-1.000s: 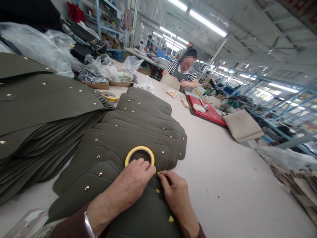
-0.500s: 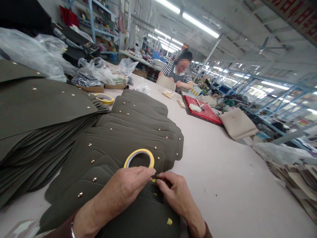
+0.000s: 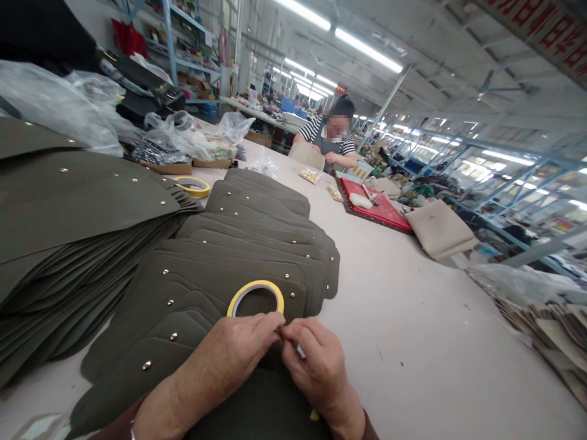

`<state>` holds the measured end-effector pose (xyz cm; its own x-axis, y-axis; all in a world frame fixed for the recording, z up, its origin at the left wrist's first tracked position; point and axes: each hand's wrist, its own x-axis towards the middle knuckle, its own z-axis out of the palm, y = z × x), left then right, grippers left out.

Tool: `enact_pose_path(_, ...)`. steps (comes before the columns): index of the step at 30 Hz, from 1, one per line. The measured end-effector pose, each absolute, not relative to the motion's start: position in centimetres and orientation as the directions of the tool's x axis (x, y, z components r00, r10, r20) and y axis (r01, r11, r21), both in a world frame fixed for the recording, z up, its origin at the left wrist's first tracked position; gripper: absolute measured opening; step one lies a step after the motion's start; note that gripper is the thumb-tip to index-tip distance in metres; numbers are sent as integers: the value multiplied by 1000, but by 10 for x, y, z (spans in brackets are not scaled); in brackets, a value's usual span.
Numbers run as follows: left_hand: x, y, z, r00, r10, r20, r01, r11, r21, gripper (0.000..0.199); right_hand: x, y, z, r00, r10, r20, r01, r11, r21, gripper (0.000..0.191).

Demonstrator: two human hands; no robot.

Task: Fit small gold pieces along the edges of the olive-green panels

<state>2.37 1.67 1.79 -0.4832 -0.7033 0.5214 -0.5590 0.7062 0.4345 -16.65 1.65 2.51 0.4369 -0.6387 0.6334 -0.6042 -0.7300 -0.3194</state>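
Fingertip work by the yellow tape roll (image 3: 257, 285)

Nearest: yellow scrap (image 3: 314, 415), partly hidden. Right hand (image 3: 316, 360) curled, left hand (image 3: 243, 342) flattened, tips nearly meeting; closure and anything held, I cannot tell. Tape roll just beyond, over olive panels (image 3: 220, 263) on counter (image 3: 380, 293). Judgement: brace with left, keep pinch small, panels undisturbed.

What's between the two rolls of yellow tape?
In the head view, overlapping dark pieces, some with small metal studs, lie between the nearer roll and the farther roll.
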Motion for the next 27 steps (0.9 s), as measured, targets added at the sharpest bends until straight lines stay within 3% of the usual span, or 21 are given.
enact_pose_path(4, 24, 15, 18, -493, -725, 481, -577, 686, 443, 18, -162, 19, 25, 366, -623, 692, -620, -717, -317, 20)
enact_pose_path(6, 23, 16, 20, -490, -718, 495, -605, 689, 400, 22, -158, 21, 27, 285, -686, 669, -598, -673, -435, 19)
enact_pose_path(8, 22, 17, 23, -478, -700, 531, -618, 697, 363, 25, -156, 21, 29, 165, -824, 543, -530, -538, -656, 15)
enact_pose_path(10, 19, 20, 26, -458, -673, 581, -593, 718, 365, 26, -155, 18, 29, 63, -948, 313, -383, -313, -869, 10)
enact_pose_path(13, 14, 22, 25, -443, -631, 636, -514, 761, 397, 22, -160, 7, 27, -14, -1000, 28, -134, -26, -991, 14)
enact_pose_path(16, 11, 20, 18, -414, -700, 582, -603, 689, 401, 17, -167, -7, 27, -63, -997, -41, -96, 47, -994, 23)
enact_pose_path(21, 10, 11, 13, -447, -858, 251, -804, 509, 307, 15, -169, -18, 28, -48, -986, 163, -394, -131, -910, 24)
enact_pose_path(27, 8, 11, 22, -433, -886, 166, -842, 463, 277, 15, -159, -22, 26, 57, -918, 393, -682, -323, -656, 19)
